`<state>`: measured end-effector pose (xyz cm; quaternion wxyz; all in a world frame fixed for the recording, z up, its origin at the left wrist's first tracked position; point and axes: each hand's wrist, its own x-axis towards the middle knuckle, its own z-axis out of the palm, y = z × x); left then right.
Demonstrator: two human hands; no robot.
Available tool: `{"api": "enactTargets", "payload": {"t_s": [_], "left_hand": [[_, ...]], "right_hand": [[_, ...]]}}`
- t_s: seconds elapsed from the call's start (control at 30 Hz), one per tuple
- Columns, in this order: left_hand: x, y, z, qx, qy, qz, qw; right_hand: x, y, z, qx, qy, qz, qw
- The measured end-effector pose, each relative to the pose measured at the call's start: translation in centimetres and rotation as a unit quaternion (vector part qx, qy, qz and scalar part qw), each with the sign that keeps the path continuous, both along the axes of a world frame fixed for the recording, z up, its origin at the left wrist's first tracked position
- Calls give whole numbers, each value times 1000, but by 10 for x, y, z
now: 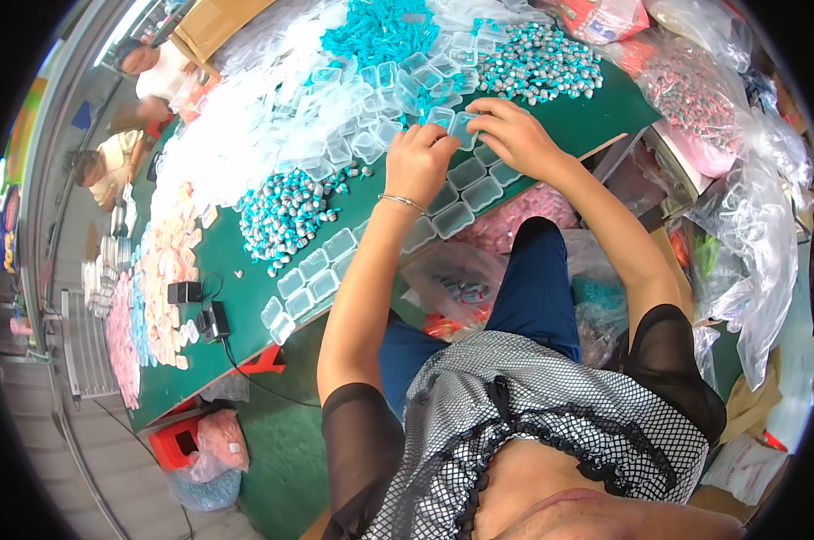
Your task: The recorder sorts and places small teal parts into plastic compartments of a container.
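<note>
My left hand [417, 162], with a bangle on its wrist, is closed with the fingertips at a small clear plastic box [463, 131]. From the other side my right hand [518, 138] pinches the same box; its fingers cover part of it. Below and left of my hands, open clear boxes [324, 284] stand in two rows along the table's near edge. Beyond my fingers lies a heap of loose clear boxes [371, 117]. Small teal-and-silver pieces [285, 216] are piled to the left, with another pile [540, 65] at the far right.
A green table [605, 115] carries it all. Teal strands [380, 31] lie at the back, and pink and peach pieces [166, 288] at the left. Black adapters [212, 319] with a cord sit near the left edge. Plastic bags [740, 243] crowd the right. Two people are at the far left.
</note>
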<state>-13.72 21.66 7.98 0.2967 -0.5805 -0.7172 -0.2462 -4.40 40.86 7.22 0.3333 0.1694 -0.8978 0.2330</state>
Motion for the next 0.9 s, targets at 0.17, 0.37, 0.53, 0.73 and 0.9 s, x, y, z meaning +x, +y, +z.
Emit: {"api": "enactTargets", "payload": {"t_s": [0.17,0.37,0.53,0.73,0.9], "left_hand": [[21,20,12,23,44,-56,997],[30,36,14,-3,38,-118,992],[40,54,13,-40,37,-166,985],[40,81,5,-18,-69,-165,984],[45,87,-13,-16,-161,-79,984]], "right_hand": [[34,12,7,-191,-89,19,977],[74,47,16,-240,-114,74,961],[73,51,32,-116,-33,-3,993],[52,61,-16,-87,-36,1,996],[48,42,-37,-38,42,-146,988]]}}
